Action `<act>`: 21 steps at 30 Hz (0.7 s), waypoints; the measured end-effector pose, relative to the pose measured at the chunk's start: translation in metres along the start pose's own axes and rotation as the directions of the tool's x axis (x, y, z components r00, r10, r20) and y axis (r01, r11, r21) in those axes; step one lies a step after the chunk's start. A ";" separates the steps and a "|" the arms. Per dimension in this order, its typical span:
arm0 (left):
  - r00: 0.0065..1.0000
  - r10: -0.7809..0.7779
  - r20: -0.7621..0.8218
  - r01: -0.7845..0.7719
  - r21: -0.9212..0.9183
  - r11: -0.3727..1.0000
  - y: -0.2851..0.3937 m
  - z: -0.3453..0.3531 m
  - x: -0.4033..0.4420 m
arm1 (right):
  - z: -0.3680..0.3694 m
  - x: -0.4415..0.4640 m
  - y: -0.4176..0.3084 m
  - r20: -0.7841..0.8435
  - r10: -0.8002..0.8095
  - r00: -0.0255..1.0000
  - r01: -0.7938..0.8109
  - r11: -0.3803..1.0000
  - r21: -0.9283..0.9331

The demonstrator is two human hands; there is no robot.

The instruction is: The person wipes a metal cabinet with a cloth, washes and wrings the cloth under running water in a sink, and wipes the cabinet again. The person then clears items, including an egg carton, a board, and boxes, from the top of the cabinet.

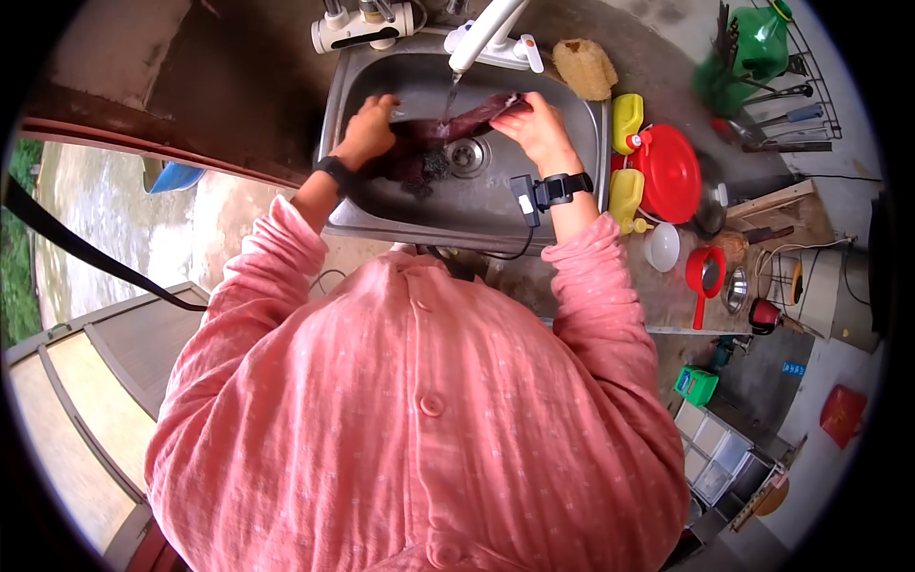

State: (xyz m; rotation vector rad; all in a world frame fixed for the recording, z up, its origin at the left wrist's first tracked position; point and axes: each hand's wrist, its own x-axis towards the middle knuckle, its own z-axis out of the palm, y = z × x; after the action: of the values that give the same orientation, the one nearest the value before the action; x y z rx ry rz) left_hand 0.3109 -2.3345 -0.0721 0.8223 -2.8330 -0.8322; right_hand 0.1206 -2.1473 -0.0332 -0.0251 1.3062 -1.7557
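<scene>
A wet, dark maroon cloth [467, 123] stretches between my hands in the steel sink [496, 205]. My right hand [536, 127] pinches its right end, which is lifted. At the other end my left hand [369, 132] has the cloth against its palm side, its lower fingers largely hidden. Water runs from the white faucet [484, 36] onto the middle of the cloth. A dark, mesh-like clump [436, 165] lies beneath it, left of the drain [467, 157]; I cannot tell if it is separate.
A loofah [584, 69] sits at the sink's back right corner. Yellow bottles [626, 124], a red lid-like disc [671, 172], a white bowl [661, 247] and a red-handled pan [705, 274] stand on the right counter. A wall [229, 86] rises at left.
</scene>
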 end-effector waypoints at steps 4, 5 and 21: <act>0.975 0.205 0.083 -0.105 -0.641 0.760 0.043 0.015 0.001 | 0.036 -0.001 0.012 0.286 0.054 0.957 -0.114 0.974 0.197; 0.952 0.127 0.279 0.144 -0.774 0.616 0.060 0.005 -0.004 | 0.042 0.003 0.016 0.304 0.046 0.952 -0.112 0.973 0.202; 0.858 0.015 0.514 0.507 -0.841 -0.189 0.018 -0.016 0.000 | 0.015 0.031 0.090 0.440 -0.141 0.887 0.336 0.851 -0.404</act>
State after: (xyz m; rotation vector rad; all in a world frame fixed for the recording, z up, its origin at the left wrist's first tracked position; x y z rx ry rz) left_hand 0.3059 -2.3291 -0.0489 0.8566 -0.9892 -2.8412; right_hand 0.1687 -2.1807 -0.1102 -0.8209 1.4315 -1.4828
